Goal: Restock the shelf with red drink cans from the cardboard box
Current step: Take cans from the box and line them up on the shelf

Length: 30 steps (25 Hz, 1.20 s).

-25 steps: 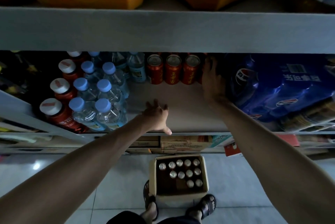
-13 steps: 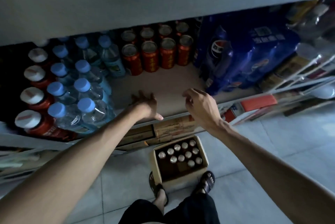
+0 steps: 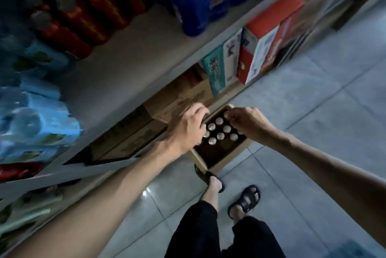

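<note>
While stooping over the box [image 3: 221,160] on the floor [image 3: 313,111], reaching down with both hands at once, most likely to bring up two cans per trip. Curling the left hand [image 3: 186,130] over the left rows of cans [image 3: 220,136], fingers bent downward and hidden behind the knuckles; grip, if any, impossible to confirm. Closing the right hand [image 3: 248,121] on one can at the far right corner, thumb and fingertips [image 3: 229,116] bent round its silver top, though blurred enough to leave the firmness of that hold in doubt. Taking the cans by their tops, the only part exposed, packed upright and touching in the far half of the box, with bare cardboard in the near half. Keeping the box just beyond the sandals [image 3: 244,197] and right beside the lowest shelving, apparently to shorten each lift. Aiming, by all appearances, for the bare strip of shelf [image 3: 129,65] above, between water bottles [image 3: 31,115] on the left and a blue pack [image 3: 200,1] on the right, with red cans [image 3: 98,5] already ranked at its far end. Judged mid-task: restocking begun, several cans yet to be moved, room for more rows on the shelf. Calling next for a straight upward pull, clear of the box wall and the neighbouring cans, then a lift past the shelf edge without knocking the bottles.
</note>
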Motion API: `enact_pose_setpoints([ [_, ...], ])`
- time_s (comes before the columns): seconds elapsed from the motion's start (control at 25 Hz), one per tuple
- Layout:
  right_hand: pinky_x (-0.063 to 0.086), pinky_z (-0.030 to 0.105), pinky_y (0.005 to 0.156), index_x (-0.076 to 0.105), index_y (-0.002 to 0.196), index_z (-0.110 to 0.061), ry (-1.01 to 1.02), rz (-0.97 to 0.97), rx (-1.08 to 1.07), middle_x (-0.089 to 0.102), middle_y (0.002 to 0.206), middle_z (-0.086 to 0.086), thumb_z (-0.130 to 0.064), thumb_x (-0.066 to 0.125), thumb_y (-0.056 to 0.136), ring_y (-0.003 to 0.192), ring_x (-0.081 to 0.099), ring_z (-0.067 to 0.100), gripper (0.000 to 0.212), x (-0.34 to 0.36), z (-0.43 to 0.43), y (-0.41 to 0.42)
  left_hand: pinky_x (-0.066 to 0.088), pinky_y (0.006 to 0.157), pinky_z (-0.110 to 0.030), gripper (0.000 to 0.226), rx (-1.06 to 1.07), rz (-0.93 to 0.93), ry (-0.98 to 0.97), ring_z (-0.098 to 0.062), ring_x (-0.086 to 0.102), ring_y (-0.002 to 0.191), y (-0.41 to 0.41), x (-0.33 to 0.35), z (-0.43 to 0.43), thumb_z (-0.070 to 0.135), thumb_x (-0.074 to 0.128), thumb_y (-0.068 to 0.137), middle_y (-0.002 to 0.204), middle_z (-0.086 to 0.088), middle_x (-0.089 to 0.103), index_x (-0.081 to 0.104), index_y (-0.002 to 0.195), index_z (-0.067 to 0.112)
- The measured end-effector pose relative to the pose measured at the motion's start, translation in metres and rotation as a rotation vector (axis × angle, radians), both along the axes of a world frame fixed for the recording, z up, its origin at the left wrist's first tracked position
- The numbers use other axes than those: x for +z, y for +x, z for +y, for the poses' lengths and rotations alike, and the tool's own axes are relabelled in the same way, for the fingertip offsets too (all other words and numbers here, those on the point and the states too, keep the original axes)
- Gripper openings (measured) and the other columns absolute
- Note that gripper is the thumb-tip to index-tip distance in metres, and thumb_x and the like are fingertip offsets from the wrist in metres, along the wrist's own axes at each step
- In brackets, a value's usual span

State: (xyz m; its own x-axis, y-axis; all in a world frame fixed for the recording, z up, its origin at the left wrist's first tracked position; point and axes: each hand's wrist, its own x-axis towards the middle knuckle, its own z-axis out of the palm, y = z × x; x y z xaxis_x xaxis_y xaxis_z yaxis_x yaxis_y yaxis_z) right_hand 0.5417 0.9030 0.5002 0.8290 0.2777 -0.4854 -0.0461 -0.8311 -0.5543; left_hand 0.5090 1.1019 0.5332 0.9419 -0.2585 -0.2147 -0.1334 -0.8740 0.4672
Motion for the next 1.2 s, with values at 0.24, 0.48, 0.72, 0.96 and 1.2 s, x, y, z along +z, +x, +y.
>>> enact_pose_setpoints([
  [0.24, 0.053, 0.036, 0.073, 0.067, 0.105, -0.020, -0.162, 0.128, 0.044, 0.068, 0.097, 0.011, -0.020, 0.056, 0.087, 0.092, 0.065, 0.034, 0.022, -0.163, -0.053, -0.048, 0.042, 0.087, -0.030, 0.040, 0.412, 0.748, 0.069, -0.029, 0.060, 0.112, -0.057, -0.215, -0.008, 0.011, 0.068, 0.084, 0.120, -0.017, 0.064, 0.057, 0.122, 0.003],
  [0.48, 0.037, 0.034, 0.058, 0.048, 0.128, -0.009, -0.431, 0.086, 0.247, 0.052, 0.125, 0.009, -0.024, 0.054, 0.089, 0.092, 0.065, 0.033, 0.042, -0.385, -0.019, -0.079, 0.040, 0.101, -0.038, 0.080, 0.609, 0.841, 0.215, -0.037, 0.048, 0.128, -0.072, -0.429, 0.013, 0.017, 0.072, 0.081, 0.142, -0.025, 0.046, 0.026, 0.145, 0.003],
  [0.72, 0.045, 0.035, 0.069, 0.016, 0.154, -0.011, -0.415, 0.019, 0.265, 0.020, 0.158, 0.010, -0.042, 0.066, 0.086, 0.110, 0.059, 0.027, 0.091, -0.570, 0.075, -0.087, 0.033, 0.109, -0.040, 0.103, 0.838, 0.780, 0.141, -0.038, 0.040, 0.135, -0.069, -0.564, 0.051, 0.022, 0.070, 0.087, 0.150, -0.027, 0.035, -0.007, 0.152, 0.000],
  [0.96, 0.030, 0.029, 0.051, 0.047, 0.130, -0.016, -0.544, -0.255, 0.340, 0.057, 0.120, 0.010, -0.014, 0.066, 0.075, 0.075, 0.065, 0.021, 0.058, -0.640, 0.114, -0.085, 0.047, 0.092, -0.042, 0.114, 0.725, 0.725, 0.326, -0.040, 0.059, 0.115, -0.081, -0.605, 0.058, 0.006, 0.069, 0.085, 0.130, -0.027, 0.057, -0.027, 0.147, 0.004],
  [1.2, 0.028, 0.027, 0.042, 0.056, 0.106, -0.011, -0.417, -0.276, 0.274, 0.056, 0.098, 0.011, -0.013, 0.069, 0.073, 0.049, 0.057, 0.020, 0.035, -0.633, 0.107, -0.084, 0.048, 0.093, -0.040, 0.122, 0.714, 0.758, 0.293, -0.039, 0.058, 0.116, -0.082, -0.603, 0.070, 0.007, 0.073, 0.080, 0.133, -0.027, 0.055, -0.029, 0.147, 0.009],
])
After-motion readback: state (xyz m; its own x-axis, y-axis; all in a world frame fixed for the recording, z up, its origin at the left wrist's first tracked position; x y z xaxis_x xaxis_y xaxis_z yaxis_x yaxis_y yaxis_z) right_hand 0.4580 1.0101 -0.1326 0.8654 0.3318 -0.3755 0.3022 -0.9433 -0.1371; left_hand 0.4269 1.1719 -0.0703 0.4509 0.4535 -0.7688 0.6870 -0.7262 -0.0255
